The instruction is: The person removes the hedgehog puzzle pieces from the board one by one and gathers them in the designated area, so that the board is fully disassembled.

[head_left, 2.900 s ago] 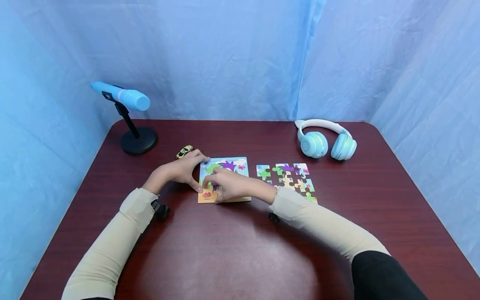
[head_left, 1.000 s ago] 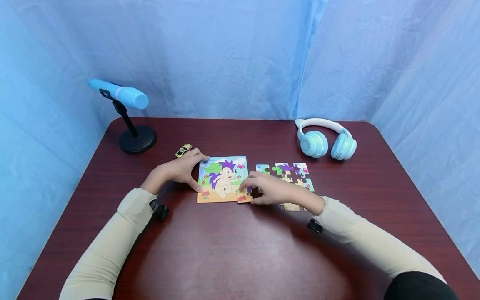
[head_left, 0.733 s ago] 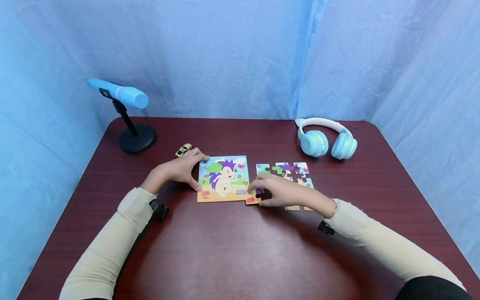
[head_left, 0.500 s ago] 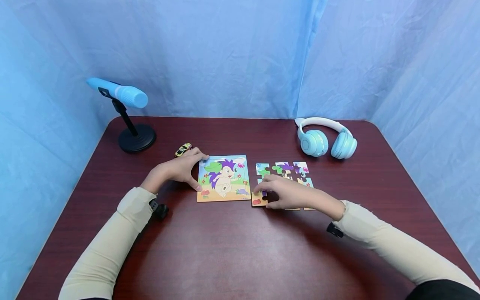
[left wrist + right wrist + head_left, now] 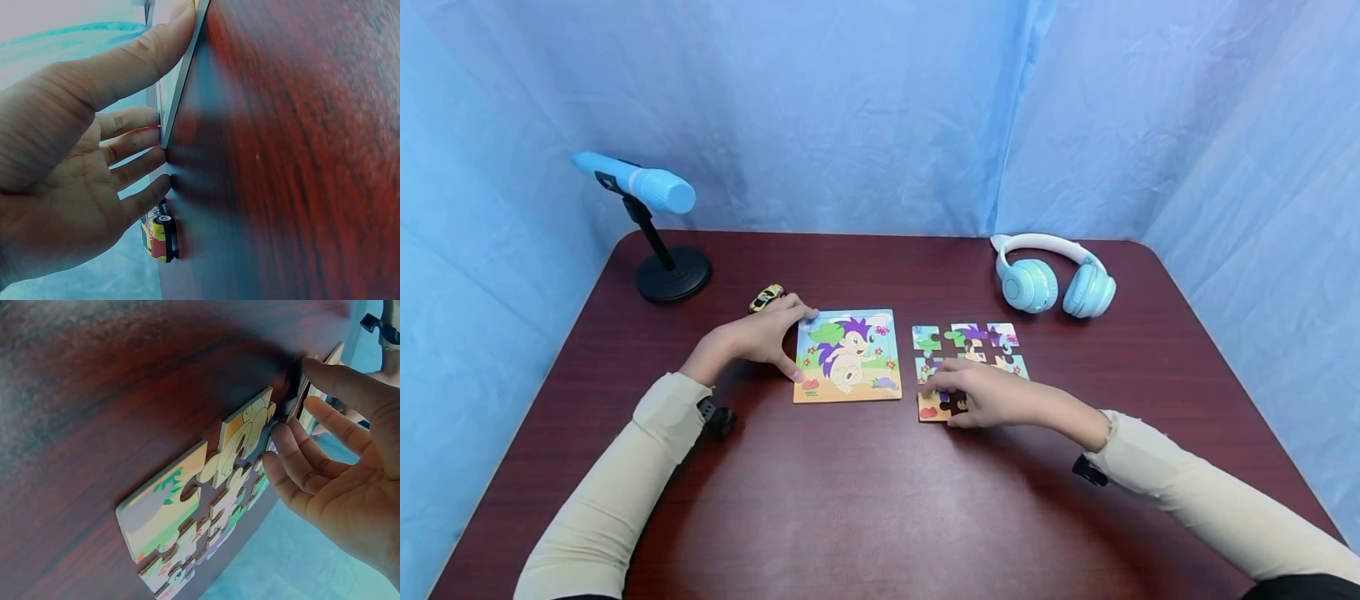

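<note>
- The corner puzzle piece, orange with a red mushroom, lies flat on the table under the right hand, whose thumb and fingertips pinch it at its edge
- It sits at the near left corner of the loose puzzle pieces, just right of the hedgehog puzzle board and apart from it
- In the right wrist view the piece touches its neighbours but does not look fully seated among them
- The left hand is spread against the left edge of the hedgehog puzzle board, thumb along the near side and fingers at the far corner, bracing it
- A yellow toy car stands just behind the left hand's fingers, left of the board
- Further left of the board stands a blue microphone on a black stand; well right and behind it lie pale blue headphones, all on the dark red table
- Risk, as I judge it: pressing the piece in while its tabs are misaligned could shove the neighbouring loose pieces out of their rows, since nothing holds them
- A sideways drag of the right wrist could also scatter the pieces under the palm
</note>
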Available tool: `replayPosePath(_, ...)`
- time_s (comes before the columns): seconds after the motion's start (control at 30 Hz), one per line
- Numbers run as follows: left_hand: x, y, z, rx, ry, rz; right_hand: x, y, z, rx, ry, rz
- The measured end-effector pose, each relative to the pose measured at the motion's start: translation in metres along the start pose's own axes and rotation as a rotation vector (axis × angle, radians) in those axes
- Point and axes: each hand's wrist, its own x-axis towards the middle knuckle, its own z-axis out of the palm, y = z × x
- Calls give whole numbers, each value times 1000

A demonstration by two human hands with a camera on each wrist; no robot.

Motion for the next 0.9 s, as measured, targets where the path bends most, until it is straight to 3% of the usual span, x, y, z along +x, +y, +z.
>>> replayPosePath(0.9, 0, 1, -2, -31, -22, -5, -2, -2, 3, -33, 27, 10)
